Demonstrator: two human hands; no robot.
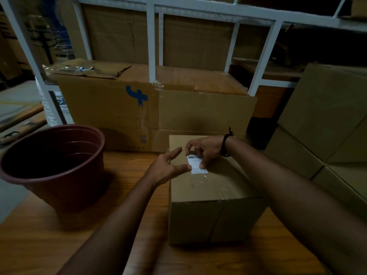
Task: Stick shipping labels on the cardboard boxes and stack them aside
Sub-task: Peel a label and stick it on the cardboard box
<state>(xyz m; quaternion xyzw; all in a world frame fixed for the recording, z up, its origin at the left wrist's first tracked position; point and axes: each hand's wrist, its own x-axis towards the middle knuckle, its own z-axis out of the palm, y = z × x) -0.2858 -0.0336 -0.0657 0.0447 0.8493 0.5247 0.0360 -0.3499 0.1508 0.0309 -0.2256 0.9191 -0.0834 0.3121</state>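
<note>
— Progress on the white barcoded shipping label [196, 164]?
— Laid on top of the small brown taped cardboard box [214, 195], left of its middle; seemingly not yet smoothed flat.
— Hands?
— Pinched at its far and right edges by curled fingers of the right hand [206, 149]; pressed at the left edge by the thumb of the left hand [164, 167], fingers spread apart.
— Remaining?
— Rubbing down, then stacking aside, likely with the plain brown cartons [317, 126] right of the box.

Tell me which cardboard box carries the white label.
The small box on the table; the label lies on its top. The blue-marked box behind and the right-hand stack show none.
</note>
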